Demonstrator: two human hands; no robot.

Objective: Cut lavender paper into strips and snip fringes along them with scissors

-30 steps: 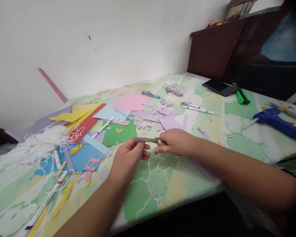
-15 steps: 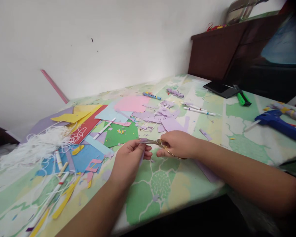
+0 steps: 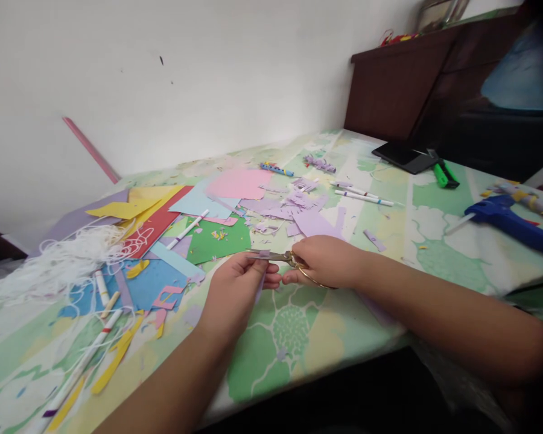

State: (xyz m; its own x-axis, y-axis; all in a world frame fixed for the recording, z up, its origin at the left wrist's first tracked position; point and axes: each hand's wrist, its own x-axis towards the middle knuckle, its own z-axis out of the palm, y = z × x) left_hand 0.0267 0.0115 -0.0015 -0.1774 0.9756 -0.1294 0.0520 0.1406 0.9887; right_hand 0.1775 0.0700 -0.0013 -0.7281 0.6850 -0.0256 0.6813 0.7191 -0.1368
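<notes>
Just inside the table's near edge, the left hand pinches a lilac paper strip, while the right hand, curled round the handles of the scissors, brings the blades to it! Snipping looks like the step in hand; another cut would call for a steady pinch, clear of the blades

Head view: from the person's head, facing forward and down
Bench: near, lying below
Wall: farther, beyond it
</notes>
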